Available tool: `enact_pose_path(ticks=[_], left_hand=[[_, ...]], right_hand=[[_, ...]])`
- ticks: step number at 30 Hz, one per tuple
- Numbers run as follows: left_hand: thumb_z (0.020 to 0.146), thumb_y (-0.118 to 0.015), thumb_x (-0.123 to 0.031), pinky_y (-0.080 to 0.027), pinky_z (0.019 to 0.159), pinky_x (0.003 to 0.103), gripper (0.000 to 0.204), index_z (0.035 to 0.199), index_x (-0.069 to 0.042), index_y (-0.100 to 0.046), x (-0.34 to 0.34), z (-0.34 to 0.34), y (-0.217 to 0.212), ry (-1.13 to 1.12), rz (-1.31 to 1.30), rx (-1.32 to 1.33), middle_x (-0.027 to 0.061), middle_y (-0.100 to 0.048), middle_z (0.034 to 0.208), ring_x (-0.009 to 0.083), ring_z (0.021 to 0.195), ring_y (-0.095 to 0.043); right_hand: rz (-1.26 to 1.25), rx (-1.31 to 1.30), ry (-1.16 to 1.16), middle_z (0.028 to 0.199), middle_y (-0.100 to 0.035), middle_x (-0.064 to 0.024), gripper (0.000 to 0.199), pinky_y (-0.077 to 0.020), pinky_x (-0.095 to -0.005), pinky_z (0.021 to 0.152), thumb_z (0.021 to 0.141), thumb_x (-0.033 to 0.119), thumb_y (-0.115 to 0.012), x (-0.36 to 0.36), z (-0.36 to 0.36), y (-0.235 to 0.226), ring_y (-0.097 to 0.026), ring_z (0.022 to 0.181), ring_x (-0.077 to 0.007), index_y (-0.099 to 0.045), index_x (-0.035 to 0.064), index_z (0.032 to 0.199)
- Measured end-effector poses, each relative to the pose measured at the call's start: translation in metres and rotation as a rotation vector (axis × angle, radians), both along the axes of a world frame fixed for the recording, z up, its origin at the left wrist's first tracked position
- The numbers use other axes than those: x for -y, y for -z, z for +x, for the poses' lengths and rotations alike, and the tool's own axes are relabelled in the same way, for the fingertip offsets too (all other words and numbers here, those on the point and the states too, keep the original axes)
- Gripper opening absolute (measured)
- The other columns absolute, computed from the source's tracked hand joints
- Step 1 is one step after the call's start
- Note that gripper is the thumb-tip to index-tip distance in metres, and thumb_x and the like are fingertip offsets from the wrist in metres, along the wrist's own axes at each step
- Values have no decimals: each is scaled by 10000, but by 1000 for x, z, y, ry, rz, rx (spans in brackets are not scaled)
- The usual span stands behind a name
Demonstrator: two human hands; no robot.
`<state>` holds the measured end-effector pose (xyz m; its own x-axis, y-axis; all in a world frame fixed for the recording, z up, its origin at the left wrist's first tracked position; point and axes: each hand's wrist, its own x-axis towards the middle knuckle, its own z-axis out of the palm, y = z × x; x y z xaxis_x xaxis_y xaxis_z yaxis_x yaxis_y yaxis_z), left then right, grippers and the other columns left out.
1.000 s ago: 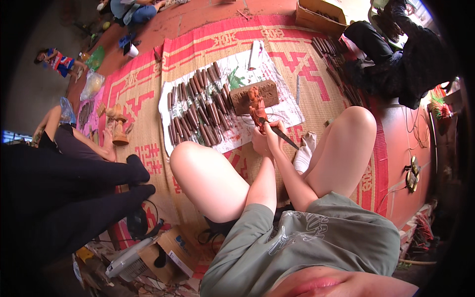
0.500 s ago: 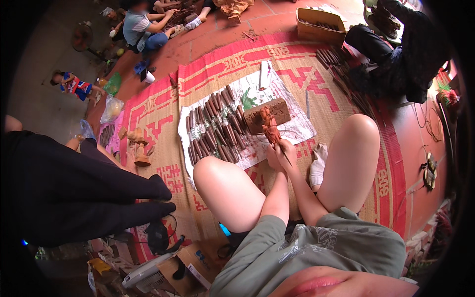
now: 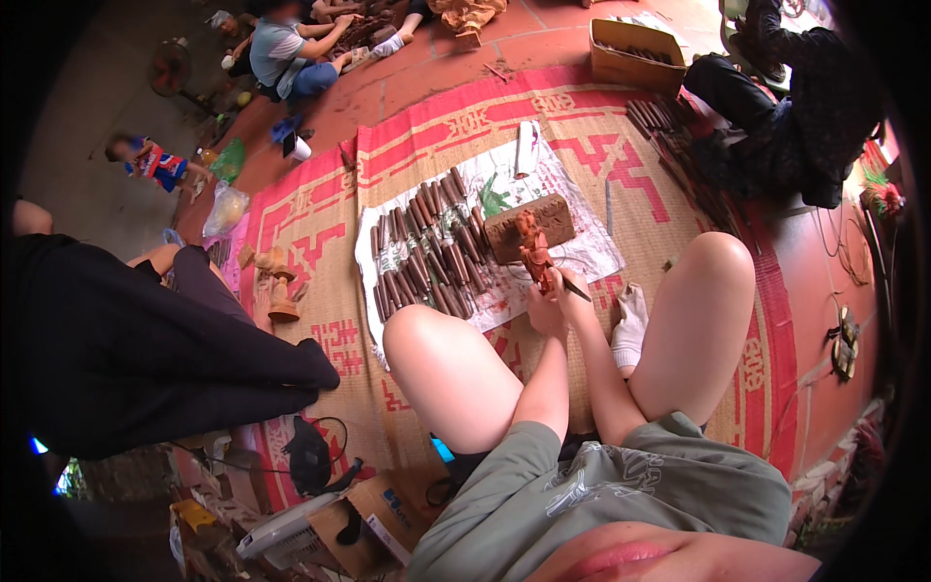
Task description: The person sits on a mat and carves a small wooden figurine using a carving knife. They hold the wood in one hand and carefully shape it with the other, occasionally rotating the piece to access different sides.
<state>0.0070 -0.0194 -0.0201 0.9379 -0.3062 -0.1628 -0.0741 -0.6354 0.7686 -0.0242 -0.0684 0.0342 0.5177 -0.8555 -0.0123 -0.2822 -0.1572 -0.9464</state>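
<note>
A reddish-brown carved wooden figurine (image 3: 533, 250) stands out from my hands, between my knees. My left hand (image 3: 545, 315) is closed around its lower end. Close against it, my right hand (image 3: 572, 306) grips a thin dark carving tool (image 3: 577, 287), whose tip lies by the figurine and cannot be made out. Just behind is a brown wooden block (image 3: 551, 219) with a carved face, on a white cloth (image 3: 593, 254). Left of the block, several dark-handled carving tools (image 3: 427, 257) lie in rows on that cloth. A white roll (image 3: 525, 155) rests near its far edge.
A red-and-tan woven mat (image 3: 635, 199) covers the floor. To the right are more long tools (image 3: 684, 160) beside a person in black (image 3: 805, 126). A yellowish box (image 3: 635, 63) stands behind them. At left are a turned wooden piece (image 3: 282, 303) and another person's dark-clothed leg (image 3: 194, 359).
The carving tool in my right hand has swung from pointing down toward me to slanting right. My hands and the figurine have shifted slightly, and the whole view has moved a little.
</note>
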Motion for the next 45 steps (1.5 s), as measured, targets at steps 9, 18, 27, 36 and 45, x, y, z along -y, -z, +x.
enact_pose_path(ticks=[9,18,27,36,45], left_hand=[[789,-606,-488,-491,729,422,462,1052,-110,-571,-1,5,-16,-31,23,-72,99,-656,982,299,914,-638],[780,-623,-445,-488,751,404,461,1099,-121,-555,4,4,-2,7,43,-55,80,-657,1008,280,936,-638],[857,-488,-547,-469,774,428,510,1067,-86,-538,-1,6,-23,-9,32,-134,124,-646,1013,320,951,-622],[867,-461,-536,-487,687,460,503,962,-51,-550,-4,12,-12,13,63,-85,155,-646,931,355,867,-632],[883,-475,-442,-505,700,432,388,990,-78,-558,0,10,-5,18,70,-52,139,-635,953,330,895,-629]], right_hand=[[83,108,48,781,-691,-127,219,-502,-254,597,856,130,-644,0,14,22,-653,682,-124,-671,-21,1011],[33,159,25,787,-668,-193,176,-496,-318,619,844,106,-624,16,22,54,-667,701,-219,-671,-35,939],[-34,62,-39,886,-636,-253,239,-478,-399,746,883,134,-557,7,23,25,-623,834,-386,-613,-34,1044],[192,100,-103,824,-664,-199,235,-501,-328,681,844,148,-638,1,16,16,-663,745,-245,-677,17,1035],[-208,-63,20,838,-645,-184,266,-502,-352,740,760,208,-695,-6,16,11,-640,809,-303,-702,30,958]])
